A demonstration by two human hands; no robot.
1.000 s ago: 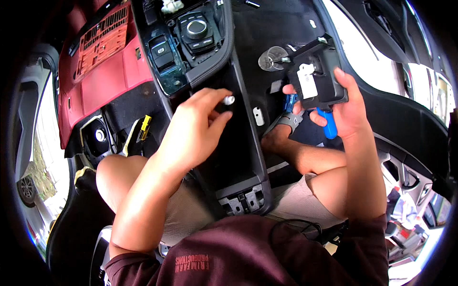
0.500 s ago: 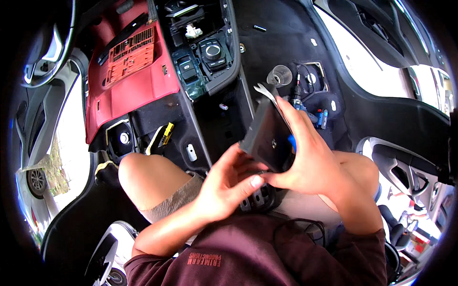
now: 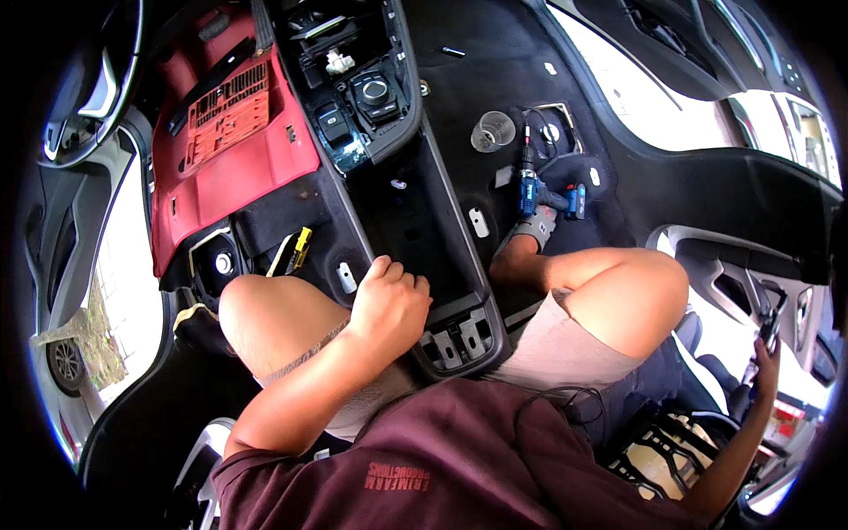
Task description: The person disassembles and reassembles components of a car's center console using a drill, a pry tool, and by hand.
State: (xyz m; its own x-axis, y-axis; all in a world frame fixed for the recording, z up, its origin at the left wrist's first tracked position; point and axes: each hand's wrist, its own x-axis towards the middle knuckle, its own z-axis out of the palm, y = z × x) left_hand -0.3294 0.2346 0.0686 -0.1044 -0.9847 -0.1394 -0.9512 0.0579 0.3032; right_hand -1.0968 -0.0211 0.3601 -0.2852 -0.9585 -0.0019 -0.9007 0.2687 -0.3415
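Note:
My left hand [image 3: 389,305] is closed above the near end of the open console bin [image 3: 406,230], fingers curled under; whatever it might hold is hidden. Out at the far right, my right hand [image 3: 765,362] grips a dark part [image 3: 767,322], small and hard to make out, near the open door [image 3: 746,291]. A blue and black cordless drill [image 3: 533,193] lies by my right foot, with a clear plastic cup [image 3: 493,132] beyond it. A yellow tool [image 3: 297,249] lies on the left floor, beyond my left knee.
The console's control panel [image 3: 375,97] is ahead of the bin. Left of it are red upholstery [image 3: 190,225] and an orange tray [image 3: 230,115]. A steering wheel [image 3: 132,75] is at upper left. A black slotted frame [image 3: 654,455] sits at lower right beside me.
My hands have come apart. The right has carried the black plastic part from mid-view out to the far right. The left has let go of it and closed over the bin.

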